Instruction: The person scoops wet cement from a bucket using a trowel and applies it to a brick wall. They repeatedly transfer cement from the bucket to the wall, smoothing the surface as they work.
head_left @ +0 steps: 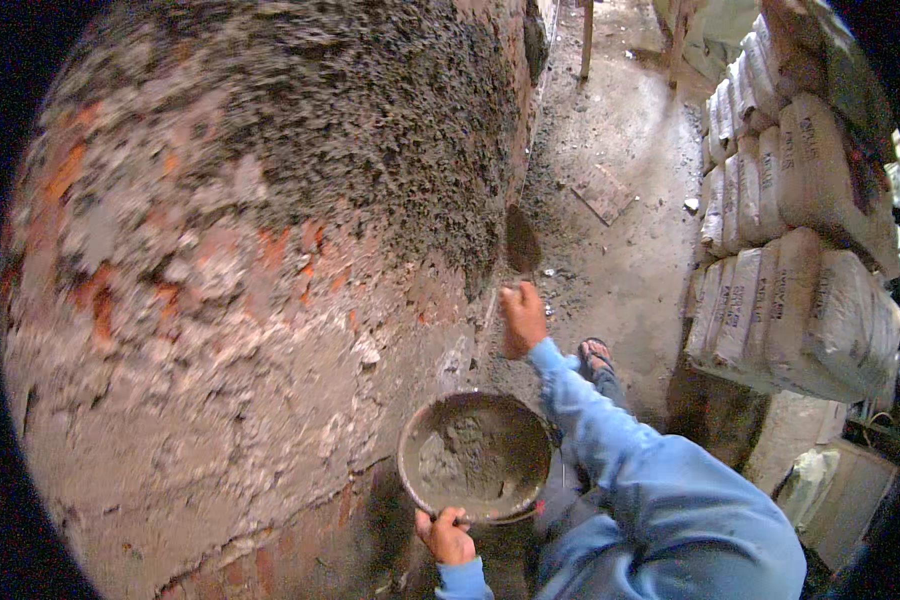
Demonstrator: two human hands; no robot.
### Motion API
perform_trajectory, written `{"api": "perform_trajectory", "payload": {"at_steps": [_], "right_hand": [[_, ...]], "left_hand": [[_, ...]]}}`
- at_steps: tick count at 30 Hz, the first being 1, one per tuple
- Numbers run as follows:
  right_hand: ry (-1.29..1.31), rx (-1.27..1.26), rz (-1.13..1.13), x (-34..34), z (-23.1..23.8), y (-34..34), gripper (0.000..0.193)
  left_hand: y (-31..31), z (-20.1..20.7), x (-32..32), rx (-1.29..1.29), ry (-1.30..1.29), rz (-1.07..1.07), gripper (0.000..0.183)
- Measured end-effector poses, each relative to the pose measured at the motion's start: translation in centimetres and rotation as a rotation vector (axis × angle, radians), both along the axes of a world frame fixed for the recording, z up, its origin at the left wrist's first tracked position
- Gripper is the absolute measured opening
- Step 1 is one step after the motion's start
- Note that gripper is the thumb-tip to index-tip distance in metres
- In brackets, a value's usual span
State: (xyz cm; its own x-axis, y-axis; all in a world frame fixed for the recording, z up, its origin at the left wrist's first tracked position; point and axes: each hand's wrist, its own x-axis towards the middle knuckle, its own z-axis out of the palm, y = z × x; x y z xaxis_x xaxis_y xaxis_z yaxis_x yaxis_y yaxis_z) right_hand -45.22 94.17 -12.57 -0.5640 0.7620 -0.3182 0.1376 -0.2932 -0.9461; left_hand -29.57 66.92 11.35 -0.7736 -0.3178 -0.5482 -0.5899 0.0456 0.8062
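My left hand (446,537) is closed on the near rim of a round basin (406,462), thumb over the edge. Wet grey mortar (467,455) lies inside it. My right hand (523,318) is stretched forward beyond the basin, fingers wrapped round the handle of a trowel (522,240). The trowel's dark blade points away from me, close beside the wall; whether it touches the wall I cannot tell. On the left rises a rough brick wall (270,330), its upper part coated with dark, lumpy fresh mortar (370,120).
Stacked full sacks (770,290) line the right side. A flat square board (604,194) lies on the dusty floor (640,270) ahead, near scattered debris. My sandalled foot (596,352) shows beside my right forearm. Upright poles (587,40) stand at the far end.
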Motion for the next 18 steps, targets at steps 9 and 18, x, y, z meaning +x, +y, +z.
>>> {"api": "perform_trajectory", "payload": {"at_steps": [9, 18], "right_hand": [[-0.38, 0.789, 1.046, 21.3, 28.9, 3.9, 0.026], [-0.428, 1.043, 1.377, 21.8, 33.5, -1.4, 0.024]], "left_hand": [[1.3, 2.6, 0.6, 0.159, 0.205, -0.214, 0.025], [5.0, 7.0, 1.9, 0.301, 0.266, -0.312, 0.028]]}}
